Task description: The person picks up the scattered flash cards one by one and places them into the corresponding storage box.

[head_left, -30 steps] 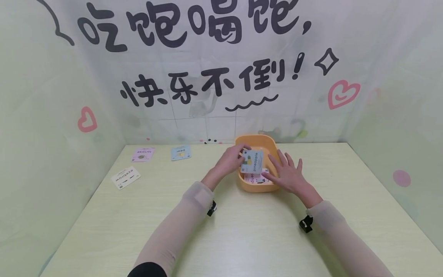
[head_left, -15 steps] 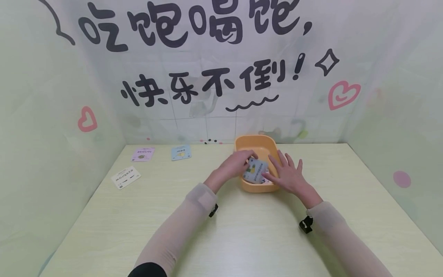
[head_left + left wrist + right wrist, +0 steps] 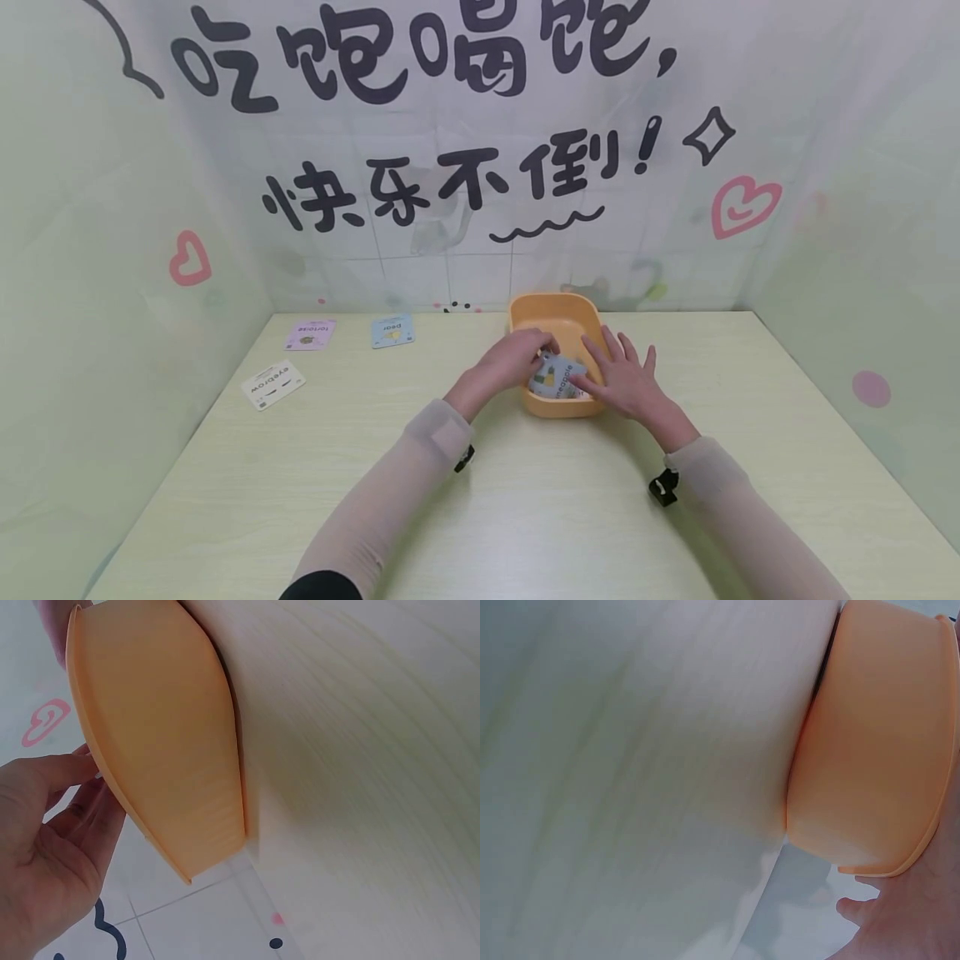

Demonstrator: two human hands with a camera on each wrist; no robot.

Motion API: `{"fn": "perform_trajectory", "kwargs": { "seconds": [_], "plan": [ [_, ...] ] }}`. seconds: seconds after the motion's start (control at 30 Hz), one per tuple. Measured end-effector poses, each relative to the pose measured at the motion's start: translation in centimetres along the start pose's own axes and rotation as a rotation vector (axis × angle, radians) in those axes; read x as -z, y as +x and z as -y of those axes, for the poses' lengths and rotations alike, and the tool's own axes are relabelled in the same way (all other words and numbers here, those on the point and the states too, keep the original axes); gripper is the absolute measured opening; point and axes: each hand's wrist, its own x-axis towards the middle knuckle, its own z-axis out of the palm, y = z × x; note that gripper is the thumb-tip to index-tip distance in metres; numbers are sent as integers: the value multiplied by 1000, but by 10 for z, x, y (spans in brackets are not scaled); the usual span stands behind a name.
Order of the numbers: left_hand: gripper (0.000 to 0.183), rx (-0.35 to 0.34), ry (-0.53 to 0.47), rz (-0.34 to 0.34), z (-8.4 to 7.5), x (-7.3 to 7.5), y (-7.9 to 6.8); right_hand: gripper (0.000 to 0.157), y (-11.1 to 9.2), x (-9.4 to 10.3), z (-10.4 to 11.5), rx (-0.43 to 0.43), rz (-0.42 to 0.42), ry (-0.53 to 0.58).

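An orange bin (image 3: 558, 407) stands near the back of the table. My left hand (image 3: 513, 357) reaches over its left rim and pinches the blue "pineapple" card (image 3: 551, 377) low inside it. Another card (image 3: 584, 395), mostly covered, lies beneath that one. On the right rim, my right hand (image 3: 630, 379) rests with its fingers spread. From the left wrist, the bin's outer wall (image 3: 157, 727) hides the card, while my left hand (image 3: 56, 847) shows thumb and fingers bent over the rim. The right wrist view has my right hand (image 3: 911, 911) beside the bin (image 3: 877, 742).
To the left on the table lie a purple "tortoise" card (image 3: 310, 335), a blue "pear" card (image 3: 392, 331) and a white "eyebrow" card (image 3: 273, 385). A printed curtain (image 3: 465, 275) rises behind the table's back edge.
The left hand has lowered the pineapple card into the bin and tilted it, so it now covers most of the card below. The right hand has stayed in place.
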Motion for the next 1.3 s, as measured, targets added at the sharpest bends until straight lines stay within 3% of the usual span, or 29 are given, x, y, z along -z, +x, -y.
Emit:
{"fn": "perform_trajectory", "kwargs": {
  "seconds": [0.43, 0.9, 1.3],
  "plan": [
    [26, 39, -9, 5, -2, 4, -3, 82, 1, -2, -1, -9, 0, -12],
    [26, 37, -37, -13, 4, 6, -7, 84, -1, -2, 0, -11, 3, -4],
    [29, 37, -59, -19, 7, 23, -19, 84, -1, -1, 1, -9, 4, -12]
  ]
}}
